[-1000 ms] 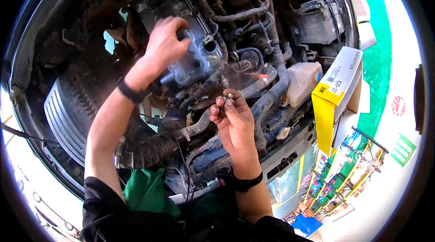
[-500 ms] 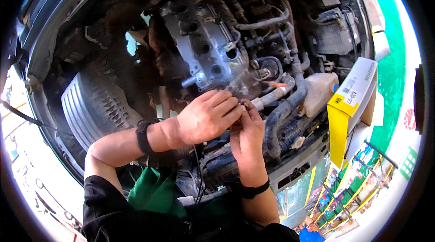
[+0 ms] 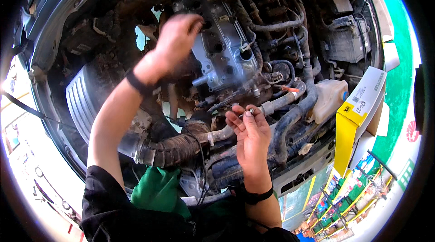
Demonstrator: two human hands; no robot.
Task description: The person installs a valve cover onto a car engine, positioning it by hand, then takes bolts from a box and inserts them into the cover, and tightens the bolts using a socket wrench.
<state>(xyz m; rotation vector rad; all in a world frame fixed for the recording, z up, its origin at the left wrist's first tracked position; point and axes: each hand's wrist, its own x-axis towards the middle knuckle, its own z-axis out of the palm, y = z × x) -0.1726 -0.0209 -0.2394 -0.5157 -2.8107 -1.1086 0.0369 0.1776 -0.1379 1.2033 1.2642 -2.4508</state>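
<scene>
My left hand (image 3: 174,40), smeared by motion, reaches over the upper left side of the grey engine valve cover (image 3: 217,63). Its fingers look curled near one of the round holes, but whether they hold anything I cannot make out. Closer to me, my right hand (image 3: 253,135) is turned palm up in front of the cover's near end. Thumb and fingertips pinch a small shiny metal piece (image 3: 250,111), possibly a bolt; its full shape is hidden by the fingers.
A ribbed air hose (image 3: 170,149) runs below my hands, beside the grey ribbed housing (image 3: 86,106). Bent coolant hoses (image 3: 290,115) and a whitish reservoir (image 3: 328,99) lie to the right. A yellow and white box (image 3: 346,133) stands at the bay's right edge, near the battery (image 3: 344,43).
My left hand has parted from the right and swung up and left to the valve cover. The right hand stays low, its fingers opened out more around the small metal piece. The view has shifted slightly.
</scene>
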